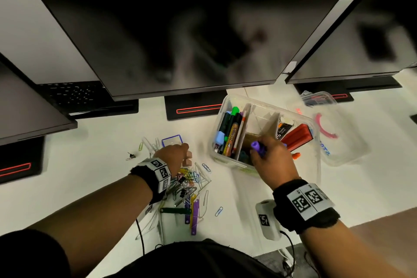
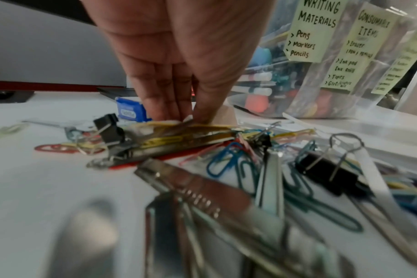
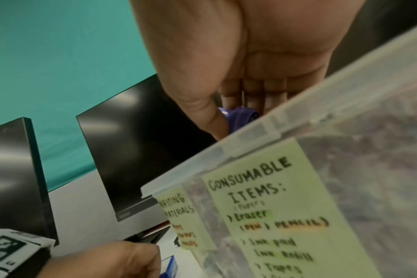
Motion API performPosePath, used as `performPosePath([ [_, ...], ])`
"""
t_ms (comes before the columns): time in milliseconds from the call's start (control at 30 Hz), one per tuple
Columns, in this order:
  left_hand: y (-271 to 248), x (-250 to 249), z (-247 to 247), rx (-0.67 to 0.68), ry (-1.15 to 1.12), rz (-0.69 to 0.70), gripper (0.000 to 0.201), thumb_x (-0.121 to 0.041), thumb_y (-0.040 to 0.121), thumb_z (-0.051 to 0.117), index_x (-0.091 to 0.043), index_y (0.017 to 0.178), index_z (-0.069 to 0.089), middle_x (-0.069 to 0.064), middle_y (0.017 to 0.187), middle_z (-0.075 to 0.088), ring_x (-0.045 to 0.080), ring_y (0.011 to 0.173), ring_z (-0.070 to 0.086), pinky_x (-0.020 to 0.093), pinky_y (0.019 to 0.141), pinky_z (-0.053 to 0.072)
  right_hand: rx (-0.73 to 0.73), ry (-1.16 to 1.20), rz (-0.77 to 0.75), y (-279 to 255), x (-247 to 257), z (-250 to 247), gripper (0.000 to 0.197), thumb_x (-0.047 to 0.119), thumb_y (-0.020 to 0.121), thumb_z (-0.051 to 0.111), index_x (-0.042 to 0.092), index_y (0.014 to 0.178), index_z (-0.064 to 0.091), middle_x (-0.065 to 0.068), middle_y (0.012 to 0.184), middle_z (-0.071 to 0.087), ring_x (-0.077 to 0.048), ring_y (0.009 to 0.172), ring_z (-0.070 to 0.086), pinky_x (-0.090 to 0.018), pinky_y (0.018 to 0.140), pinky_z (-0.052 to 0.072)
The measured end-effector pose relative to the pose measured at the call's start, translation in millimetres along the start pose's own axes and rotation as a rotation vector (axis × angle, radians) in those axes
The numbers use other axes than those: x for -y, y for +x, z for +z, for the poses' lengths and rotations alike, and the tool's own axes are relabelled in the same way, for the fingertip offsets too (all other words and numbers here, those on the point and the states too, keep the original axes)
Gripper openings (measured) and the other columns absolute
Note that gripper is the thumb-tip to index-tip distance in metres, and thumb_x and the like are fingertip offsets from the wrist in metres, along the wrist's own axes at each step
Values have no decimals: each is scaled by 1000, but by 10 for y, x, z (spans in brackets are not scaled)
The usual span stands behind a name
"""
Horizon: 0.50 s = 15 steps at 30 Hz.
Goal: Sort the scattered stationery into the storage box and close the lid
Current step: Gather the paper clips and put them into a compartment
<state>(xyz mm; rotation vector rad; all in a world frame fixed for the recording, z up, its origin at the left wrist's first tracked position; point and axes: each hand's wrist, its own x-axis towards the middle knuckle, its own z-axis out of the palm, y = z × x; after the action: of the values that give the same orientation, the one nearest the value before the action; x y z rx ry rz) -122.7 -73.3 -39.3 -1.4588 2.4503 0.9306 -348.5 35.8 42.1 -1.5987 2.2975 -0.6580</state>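
The clear storage box [image 1: 270, 106] stands open right of centre, its left compartment full of markers [image 1: 230, 128]. Yellow labels on its wall [image 2: 321, 101] [image 3: 369, 169] read "Writing materials" and "Consumable items". My right hand [image 1: 259, 151] [image 3: 226, 116] grips a purple marker [image 1: 258, 146] [image 3: 240, 114] over the middle compartment. My left hand [image 1: 184, 149] [image 2: 189, 118] reaches down onto a pile of paper clips and binder clips [image 1: 189, 185] [image 2: 226, 150]. Its thumb and fingertips pinch something small and pale beside a tan eraser [image 1: 187, 160] [image 2: 226, 114]. The lid [image 1: 343, 142] lies right of the box.
A small blue box [image 1: 172, 141] [image 2: 131, 111] lies just beyond the pile, and a loose binder clip [image 1: 130, 156] lies left of it. Monitors on stands [image 1: 194, 106] line the back. Another clear container [image 1: 318, 98] sits at the back right. The table edge [image 1: 383, 221] runs near my right wrist.
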Motion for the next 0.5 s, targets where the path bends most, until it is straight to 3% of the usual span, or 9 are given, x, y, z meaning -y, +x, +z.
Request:
performPosePath([
  [67,-20,-32,-15,-27,1,-19,18,-7,91,43,-14,106,47,-2,128,59,17,111,59,19,86,42,17,-20,-10,-19,-64,35,15,8,83,60,7,97,66,-12,92,67,-16,74,50,-20,71,35],
  [167,-17,-90,-26,-55,-131,-36,18,0,90,39,-13,101,44,1,113,55,14,85,59,17,69,46,65,-33,-23,-48,-93,98,14,7,85,57,7,98,63,-12,96,67,-14,76,47,-20,72,34],
  [233,17,-109,-39,-77,-140,-31,27,-1,92,42,-12,117,46,5,115,48,10,77,52,14,63,45,71,-34,-20,-50,-89,127,14,7,87,56,6,99,61,-12,96,65,-15,76,46,-20,71,34],
  [333,96,-60,14,43,-117,43,42,0,93,45,-13,133,47,10,126,41,18,97,57,21,83,52,67,-22,-12,-36,-79,142,13,8,87,54,6,98,60,-11,96,64,-15,76,46,-21,71,35],
  [433,160,-1,58,108,11,66,35,-6,93,51,-12,127,56,6,134,43,23,113,57,27,101,46,61,-21,-14,-48,-79,143,13,8,88,53,6,98,60,-11,95,63,-16,76,47,-22,71,36],
  [500,170,4,50,95,106,57,33,-16,93,52,-12,126,58,8,130,49,25,118,54,30,106,40,54,-15,-16,-56,-80,146,13,8,88,53,6,98,60,-10,95,63,-15,75,48,-22,71,36],
])
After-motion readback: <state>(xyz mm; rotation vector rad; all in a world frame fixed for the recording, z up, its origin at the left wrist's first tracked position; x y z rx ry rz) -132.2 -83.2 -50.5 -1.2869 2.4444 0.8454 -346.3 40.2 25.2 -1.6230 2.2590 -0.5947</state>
